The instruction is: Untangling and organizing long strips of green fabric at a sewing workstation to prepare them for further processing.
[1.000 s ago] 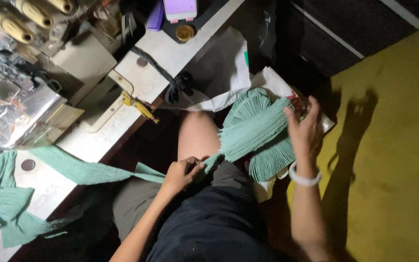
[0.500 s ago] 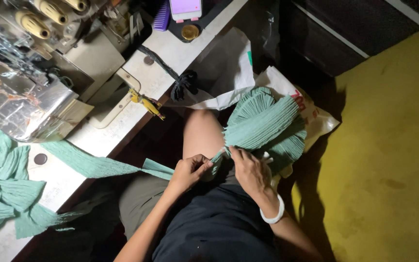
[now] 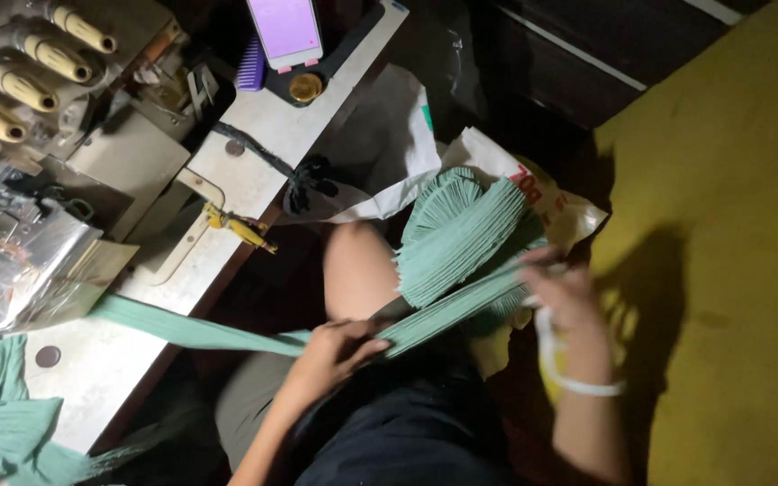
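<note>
Head view: pale sewing table point(image 3: 254, 162) beside yellow floor point(image 3: 731, 270).

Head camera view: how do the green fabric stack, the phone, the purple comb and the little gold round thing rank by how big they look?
Largest to smallest, as they look:
1. green fabric stack, though it lies nearer the camera
2. phone, partly cut off by the frame
3. purple comb and gold round thing: too alike to rank

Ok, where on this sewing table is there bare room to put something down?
Bare tabletop lies between the green fabric strip and the green heap. Another patch sits below the phone tray. Near the thread cones it is crowded.
</note>
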